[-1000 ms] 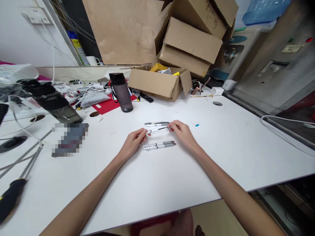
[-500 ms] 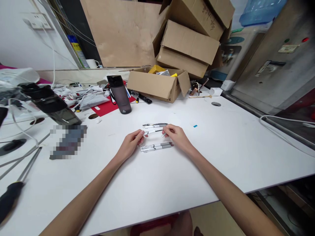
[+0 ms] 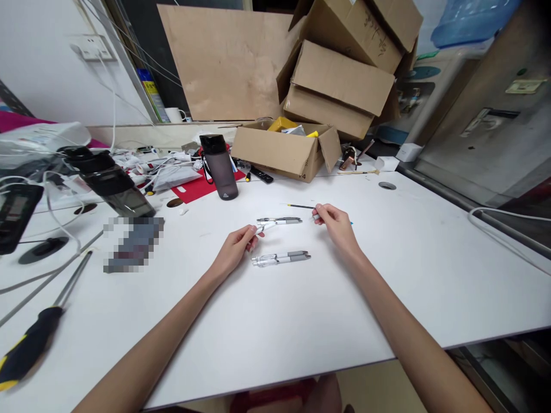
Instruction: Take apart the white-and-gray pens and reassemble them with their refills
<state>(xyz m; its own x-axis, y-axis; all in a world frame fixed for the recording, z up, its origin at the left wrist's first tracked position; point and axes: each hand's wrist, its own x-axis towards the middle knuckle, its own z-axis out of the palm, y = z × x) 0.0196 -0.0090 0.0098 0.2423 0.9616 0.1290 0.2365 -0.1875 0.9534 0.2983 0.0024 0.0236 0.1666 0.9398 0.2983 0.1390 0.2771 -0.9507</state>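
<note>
My left hand point(image 3: 236, 245) pinches a white pen barrel point(image 3: 269, 225) between thumb and fingers, above the table. My right hand point(image 3: 338, 225) grips a thin dark pen refill point(image 3: 300, 206), whose yellow end points left. A small pale piece point(image 3: 317, 217) shows under my right fingertips; its kind is unclear. Just behind the barrel a grey and clear pen point(image 3: 286, 220) lies flat. Closer to me lies more grey, white and clear pen point(image 3: 279, 258); I cannot tell whether it is one pen or two side by side.
On the white table point(image 3: 258, 327) a dark bottle point(image 3: 220, 172) stands upright behind my hands. An open cardboard box point(image 3: 275, 150) sits at the back. To the left are a tilted bottle point(image 3: 114, 183), a blurred-out object point(image 3: 138, 244), a screwdriver point(image 3: 37, 338) and cables.
My right hand has moved right and slightly away from me, drawing the refill clear of the barrel. My left hand stays near its place with the barrel. The view has shifted a little.
</note>
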